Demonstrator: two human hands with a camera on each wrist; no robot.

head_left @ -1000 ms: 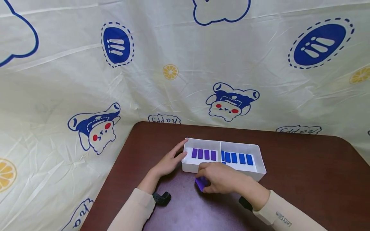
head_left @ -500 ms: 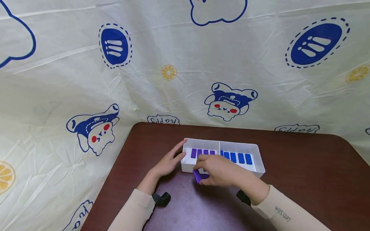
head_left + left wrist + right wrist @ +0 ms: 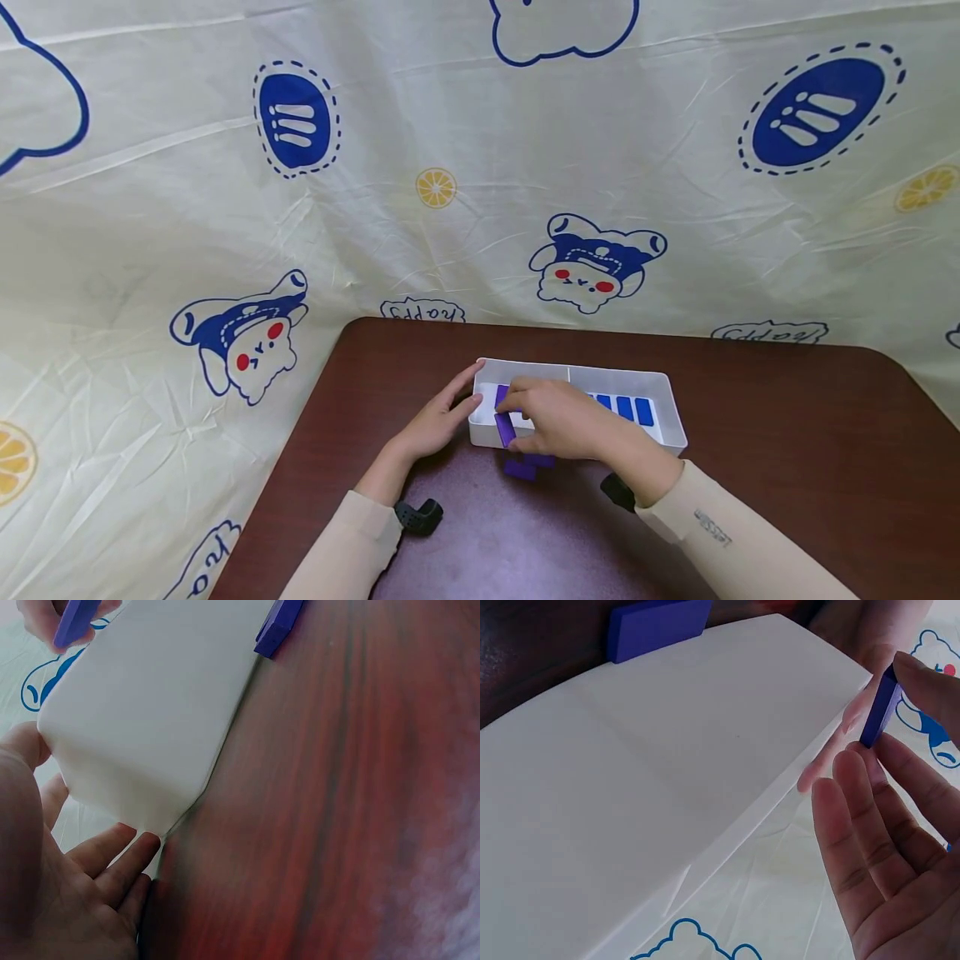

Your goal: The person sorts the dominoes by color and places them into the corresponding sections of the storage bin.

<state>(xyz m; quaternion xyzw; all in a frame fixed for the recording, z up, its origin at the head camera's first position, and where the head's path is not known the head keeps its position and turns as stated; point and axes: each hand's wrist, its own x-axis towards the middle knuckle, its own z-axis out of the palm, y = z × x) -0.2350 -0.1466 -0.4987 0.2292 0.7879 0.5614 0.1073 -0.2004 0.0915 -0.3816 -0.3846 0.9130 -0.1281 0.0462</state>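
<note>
A white two-compartment box (image 3: 484, 434) stands on the table. My left hand (image 3: 438, 423) touches its left end, the fingers fairly straight in the left wrist view (image 3: 82, 892). My right hand (image 3: 566, 423) pinches a purple block (image 3: 505, 430) between thumb and fingertips, held tilted over the box's front wall; the right wrist view shows the same block (image 3: 881, 709) upright in the fingers. Part of a purple block (image 3: 501, 393) shows in the left compartment, the others there hidden by the hand. Blue blocks (image 3: 624, 408) lie in a row in the right compartment.
Loose purple blocks (image 3: 521, 470) lie on the dark red-brown table (image 3: 787, 450) just before the box. A printed white sheet (image 3: 465, 258) hangs behind and to the left of the table. Dark bands (image 3: 420, 517) circle both wrists.
My right hand has lifted the purple block from in front of the box up and forward to its front wall, uncovering loose purple blocks on the table. The left hand has stayed put.
</note>
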